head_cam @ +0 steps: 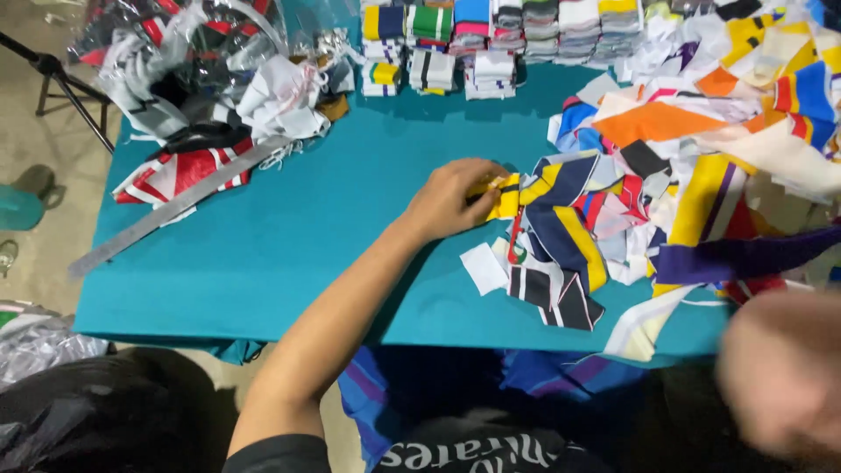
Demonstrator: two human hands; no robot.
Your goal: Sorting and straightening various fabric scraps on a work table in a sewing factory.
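Yellow striped fabric strip [506, 194] is lying pinched in my left hand [451, 200] grip at the scrap pile's [701, 166] left edge, stretching rightward across the teal worktop [289, 245], while my blurred right hand's [784, 368] grip I cannot tell.

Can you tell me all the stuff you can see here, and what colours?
table: one, teal cover, fills the middle
loose fabric pieces: a big heap, too many to count, yellow, navy, orange, white, red and purple, right side
yellow fabric piece: one, at the heap's left edge, under the left hand
folded fabric stacks: several, striped in mixed colours, far edge
metal ruler: one, grey, lying slantwise on the left
plastic bags of fabric: a pile, clear with red, white and black inside, far left corner
tripod leg: one, black, on the floor at left
left hand: one, pressing on the yellow piece
right hand: one, blurred, lower right
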